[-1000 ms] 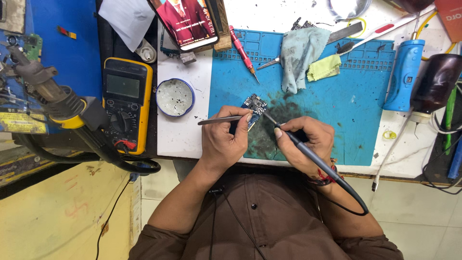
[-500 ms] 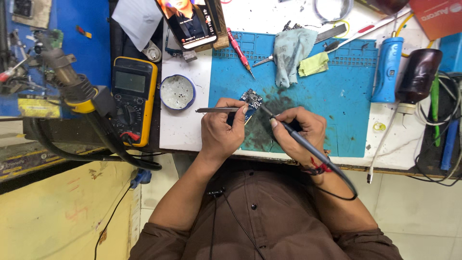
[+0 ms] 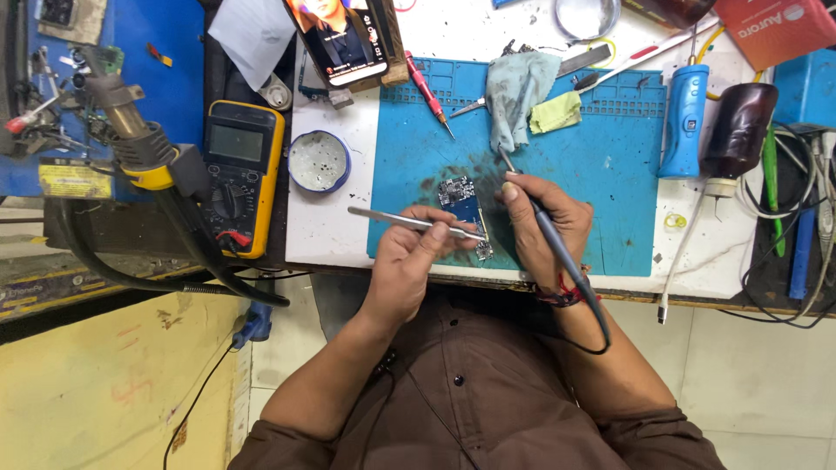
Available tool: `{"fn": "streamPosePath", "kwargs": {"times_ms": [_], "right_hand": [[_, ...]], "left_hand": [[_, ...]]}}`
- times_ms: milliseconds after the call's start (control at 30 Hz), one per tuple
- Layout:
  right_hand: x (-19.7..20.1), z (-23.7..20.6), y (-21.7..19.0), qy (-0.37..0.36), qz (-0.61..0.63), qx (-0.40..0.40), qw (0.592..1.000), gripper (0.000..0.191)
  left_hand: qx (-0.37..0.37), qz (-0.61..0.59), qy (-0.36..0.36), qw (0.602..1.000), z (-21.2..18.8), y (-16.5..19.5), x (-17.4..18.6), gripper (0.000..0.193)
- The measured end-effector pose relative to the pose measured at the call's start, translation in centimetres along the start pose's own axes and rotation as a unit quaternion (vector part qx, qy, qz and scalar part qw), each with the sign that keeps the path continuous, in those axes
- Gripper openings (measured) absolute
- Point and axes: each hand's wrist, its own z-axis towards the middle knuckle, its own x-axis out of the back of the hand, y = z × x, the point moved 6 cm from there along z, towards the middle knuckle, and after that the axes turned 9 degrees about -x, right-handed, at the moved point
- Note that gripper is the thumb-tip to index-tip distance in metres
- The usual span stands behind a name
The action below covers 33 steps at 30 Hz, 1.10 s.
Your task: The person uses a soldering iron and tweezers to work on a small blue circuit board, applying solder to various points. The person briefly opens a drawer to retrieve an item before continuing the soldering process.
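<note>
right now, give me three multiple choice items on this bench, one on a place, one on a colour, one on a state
1. Where does the small round white dish with a blue rim sit?
A. between the yellow multimeter and the blue work mat
B. on the mat's right edge
C. on the floor

2. What colour is the slim screwdriver's handle at the mat's top edge?
A. green
B. red
C. white

3. What is the left hand doing?
A. resting open and empty
B. gripping the multimeter
C. pinching thin metal tweezers over the small circuit board

Answers: 1 A, the dish lies on the white bench top between the two. 2 B, the handle is plainly red. 3 C, the fingers close on the tweezers, while the right hand holds a dark corded soldering iron.
</note>
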Motion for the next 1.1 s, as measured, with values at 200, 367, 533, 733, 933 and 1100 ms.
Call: {"fn": "streamPosePath", "kwargs": {"times_ms": [200, 367, 533, 733, 933, 1100], "right_hand": [[-1.5, -0.9, -4.0, -0.066, -0.213, 0.185, 0.957, 0.050], [-2.6, -0.5, -4.5, -0.118, -0.232, 0.226, 0.939, 0.052], [-2.6, -0.6, -3.9, -0.121, -0.227, 0.229, 0.939, 0.041], [-0.7, -1.0, -2.7, -0.070, -0.138, 0.172, 0.973, 0.032], [-0.8, -1.1, -0.2, -0.030, -0.032, 0.005, 0.999, 0.019], [-1.0, -1.3, -1.1, -0.039, -0.036, 0.048, 0.997, 0.014]], "left_hand": [[-0.172, 0.228, 0.048, 0.957, 2.0, 3.7, 2.1, 0.014], [-0.193, 0.283, 0.060, 0.938, 3.4, 4.4, 3.1, 0.016], [-0.139, 0.328, 0.046, 0.933, 3.2, 3.3, 3.0, 0.011], [-0.146, 0.383, 0.012, 0.912, 3.3, 4.0, 2.1, 0.010], [-0.109, 0.430, 0.009, 0.896, 3.5, 4.1, 1.6, 0.010], [-0.111, 0.450, 0.001, 0.886, 3.4, 4.2, 1.6, 0.010]]}}
